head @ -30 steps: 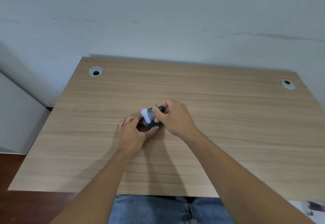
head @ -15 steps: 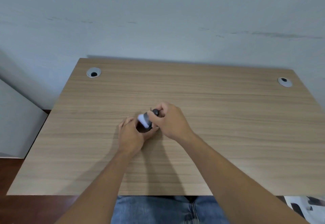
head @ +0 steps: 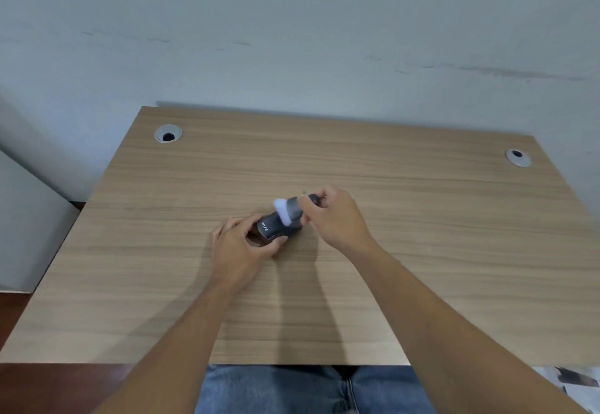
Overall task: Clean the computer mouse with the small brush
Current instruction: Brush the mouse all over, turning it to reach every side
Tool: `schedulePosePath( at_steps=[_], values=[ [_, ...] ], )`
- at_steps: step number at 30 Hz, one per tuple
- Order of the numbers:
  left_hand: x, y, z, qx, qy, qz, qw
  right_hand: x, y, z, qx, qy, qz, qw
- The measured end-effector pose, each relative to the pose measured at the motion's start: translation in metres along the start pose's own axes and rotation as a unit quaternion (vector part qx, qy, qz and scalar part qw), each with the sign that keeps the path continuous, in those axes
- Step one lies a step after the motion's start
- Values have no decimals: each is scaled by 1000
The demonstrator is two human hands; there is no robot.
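We look down at a wooden surface [head: 422, 251] against a pale wall [head: 292, 24]. Near its centre our left hand [head: 238, 249] is closed around a dark computer mouse [head: 276, 227], pinning it to the surface. At two o'clock from the mouse, our right hand [head: 334, 219] is wrapped around the dark handle of a small brush [head: 289, 209], whose white bristles touch the mouse's top. Grey cable grommets sit at ten o'clock [head: 168, 133] and two o'clock [head: 518, 157].
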State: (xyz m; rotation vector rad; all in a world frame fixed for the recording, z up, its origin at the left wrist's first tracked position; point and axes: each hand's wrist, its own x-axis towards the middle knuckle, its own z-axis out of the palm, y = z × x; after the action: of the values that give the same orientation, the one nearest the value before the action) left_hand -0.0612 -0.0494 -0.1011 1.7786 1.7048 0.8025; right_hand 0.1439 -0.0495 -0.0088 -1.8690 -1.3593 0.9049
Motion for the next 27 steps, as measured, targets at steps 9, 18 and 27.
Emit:
schedulePosePath(
  at_steps=[9, 18, 27],
  values=[
    [1, -2, -1, -18, -11, 1, 1000, 2, 5, 7, -42, -33, -14, 998],
    [0, 1, -2, -12, -29, -1, 1000, 6, 14, -11, 9, 22, -18, 1000],
    [-3, 6, -7, -57, -28, 4, 998, 0, 2, 30, -36, -73, -41, 996]
  ],
)
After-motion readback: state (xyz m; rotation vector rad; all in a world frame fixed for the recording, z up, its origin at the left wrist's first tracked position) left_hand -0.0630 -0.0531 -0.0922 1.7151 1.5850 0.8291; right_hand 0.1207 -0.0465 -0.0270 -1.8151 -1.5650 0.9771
